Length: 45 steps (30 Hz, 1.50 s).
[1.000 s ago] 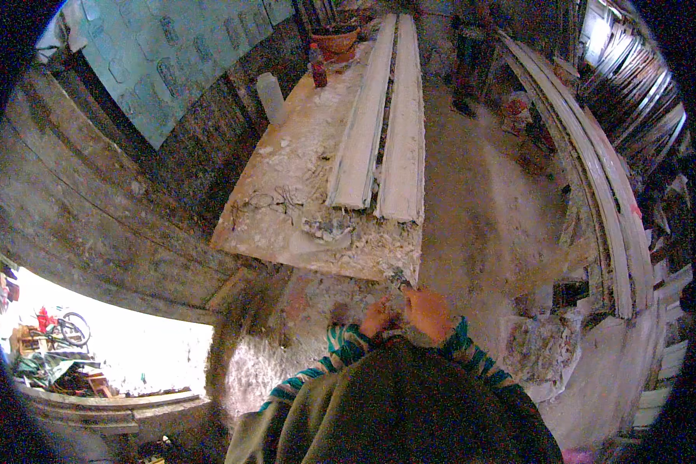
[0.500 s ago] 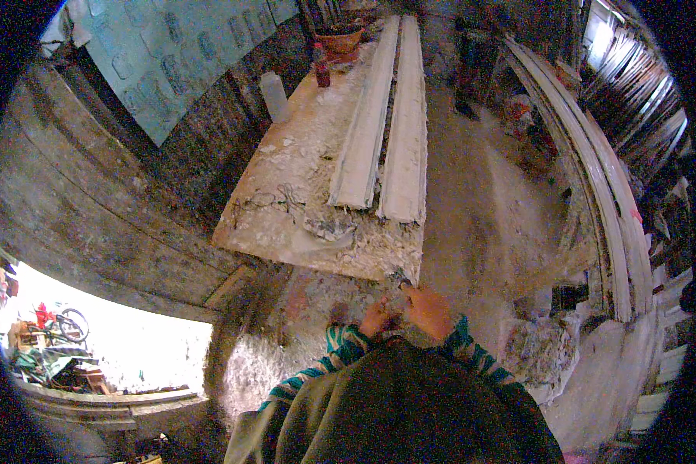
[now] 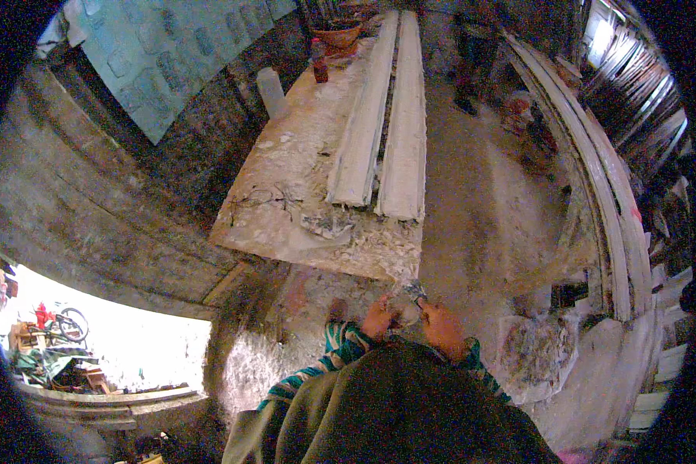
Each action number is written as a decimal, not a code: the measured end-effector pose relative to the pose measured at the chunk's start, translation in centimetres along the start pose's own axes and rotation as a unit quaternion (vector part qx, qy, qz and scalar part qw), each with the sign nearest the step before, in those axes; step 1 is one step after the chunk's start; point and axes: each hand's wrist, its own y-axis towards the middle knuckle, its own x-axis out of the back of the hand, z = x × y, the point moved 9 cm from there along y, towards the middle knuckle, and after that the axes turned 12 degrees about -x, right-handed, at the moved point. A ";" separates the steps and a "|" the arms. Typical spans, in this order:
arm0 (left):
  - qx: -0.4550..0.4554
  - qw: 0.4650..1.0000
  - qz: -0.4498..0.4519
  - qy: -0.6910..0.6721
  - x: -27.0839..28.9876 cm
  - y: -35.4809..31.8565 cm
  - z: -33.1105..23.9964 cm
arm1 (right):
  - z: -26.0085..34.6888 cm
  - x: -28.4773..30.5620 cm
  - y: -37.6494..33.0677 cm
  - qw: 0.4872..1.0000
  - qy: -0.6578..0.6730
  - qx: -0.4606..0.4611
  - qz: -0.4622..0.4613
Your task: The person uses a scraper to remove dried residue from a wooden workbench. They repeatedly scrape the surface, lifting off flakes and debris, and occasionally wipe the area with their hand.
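Right hand (image 3: pixel 442 326) has a small tool (image 3: pixel 416 292), dark and narrow, pinched at the fingers, tip poking past them. Left hand (image 3: pixel 379 317) is curled narrow; can't tell if it holds anything. Tool sits just off the table (image 3: pixel 301 131), by its near right corner.

Main risk, my read: tool drops to the floor if the fingertip pinch slips, since the table isn't under it. Tip could also nick the left fingers; hands are close together.

Pose: both hands low in front of the dark garment (image 3: pixel 394 402), short of the table's near edge, fingers angled toward it and inward.

Further out: crumpled scrap (image 3: pixel 329 230) near the table's near edge, thin wire (image 3: pixel 282 199) left of it, could snag a sleeve. Two pale strips (image 3: pixel 363 131) run along the table's right side; ends could chip if bumped.
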 end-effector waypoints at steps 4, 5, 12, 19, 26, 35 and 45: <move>-0.005 0.996 -0.004 0.089 -0.2 0.3 -0.2 | 0.6 -0.1 2.3 0.996 0.088 0.004 -0.032; -0.009 0.997 -0.018 0.076 -0.3 0.3 -0.5 | 0.9 0.3 3.1 0.994 0.096 0.013 -0.054; 0.007 0.997 -0.018 -0.073 -0.6 0.3 0.3 | -0.1 -0.2 0.9 0.997 0.065 -0.012 0.049; -0.028 0.991 0.026 -0.130 -0.9 0.4 -0.4 | -0.5 -2.0 3.3 0.997 0.075 0.012 0.001; 0.142 0.987 0.023 -0.066 -1.4 -2.1 -5.4 | -2.9 -2.1 5.9 0.966 0.234 -0.076 0.077; 0.115 0.826 0.074 -0.547 -3.3 -2.0 -3.7 | -0.2 2.4 -0.7 0.908 0.393 -0.060 0.133; 0.124 0.898 -0.005 -0.422 -3.2 -1.4 -0.7 | 4.3 3.2 -2.1 0.974 0.186 0.076 0.109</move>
